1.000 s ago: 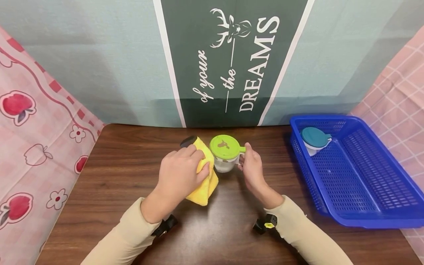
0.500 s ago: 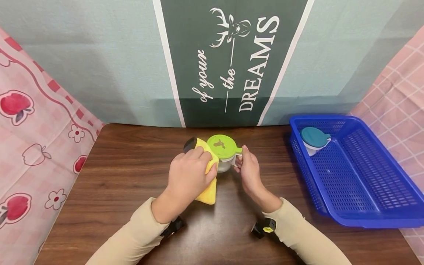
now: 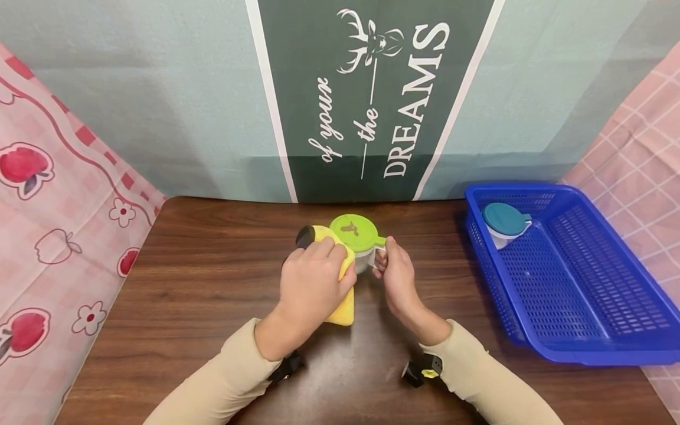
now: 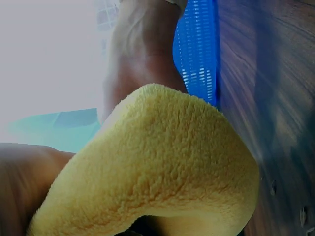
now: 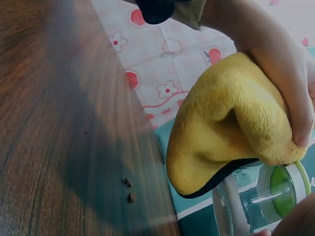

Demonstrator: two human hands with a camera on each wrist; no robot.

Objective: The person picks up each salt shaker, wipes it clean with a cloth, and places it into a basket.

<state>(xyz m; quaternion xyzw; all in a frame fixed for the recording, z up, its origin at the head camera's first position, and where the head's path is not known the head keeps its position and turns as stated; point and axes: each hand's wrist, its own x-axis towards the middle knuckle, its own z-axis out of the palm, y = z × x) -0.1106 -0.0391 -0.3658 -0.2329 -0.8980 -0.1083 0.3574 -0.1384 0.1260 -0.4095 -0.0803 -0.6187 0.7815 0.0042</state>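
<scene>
I find the left hand (image 3: 313, 280) curled tight round a bunched yellow cloth (image 3: 342, 311), laid against the left side of a clear, green-lidded jar (image 3: 353, 233). I note the right hand (image 3: 399, 277) gripping the jar's right side. The jar is far and central over the brown table (image 3: 212, 265); base contact I cannot tell. Right, a teal-lidded container (image 3: 503, 219) occupies the blue basket's (image 3: 611, 358) far left corner.

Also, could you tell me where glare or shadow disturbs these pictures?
Head view: soft shine on the table, lower middle; left wrist: whitish glare fills the upper left, above the cloth; right wrist: a wide shadow darkens part of the table.
</scene>
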